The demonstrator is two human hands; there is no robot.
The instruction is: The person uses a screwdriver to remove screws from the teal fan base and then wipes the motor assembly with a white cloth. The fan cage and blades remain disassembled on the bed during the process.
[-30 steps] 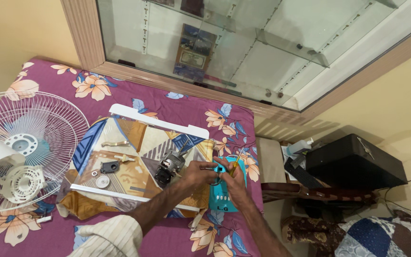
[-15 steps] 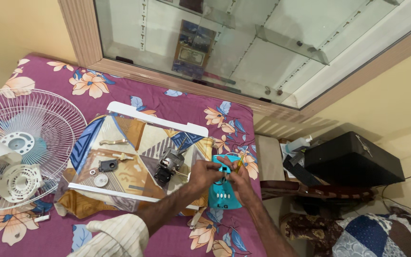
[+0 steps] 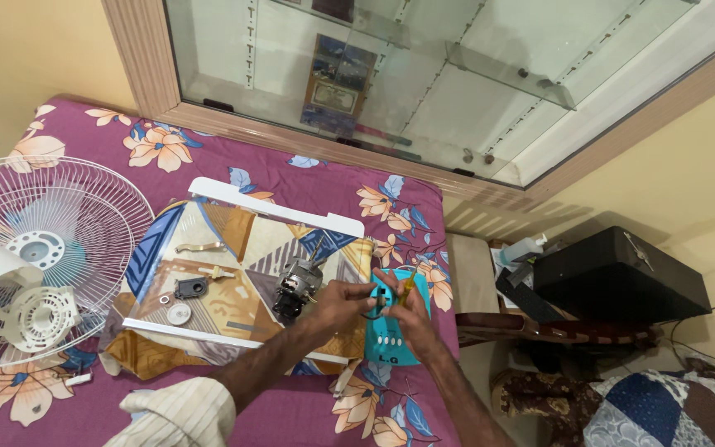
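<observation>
1. Currently, teal fan panel (image 3: 396, 335) is lain on bed (image 3: 291, 178), beside motor (image 3: 295, 288), steadied for work.
2. L hand (image 3: 343, 303): grip pinched on small black part over panel.
3. R hand (image 3: 399, 308): grip closed on yellow-handled screwdriver (image 3: 406, 287), tip aimed down at panel.

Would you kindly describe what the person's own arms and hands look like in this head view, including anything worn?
Both hands are bare: no gloves, rings or watch show. The left hand comes from a forearm bare up to a cream sleeve with thin stripes, bunched near the elbow. The right hand has a bare forearm to the frame's edge, with no sleeve in view.
</observation>
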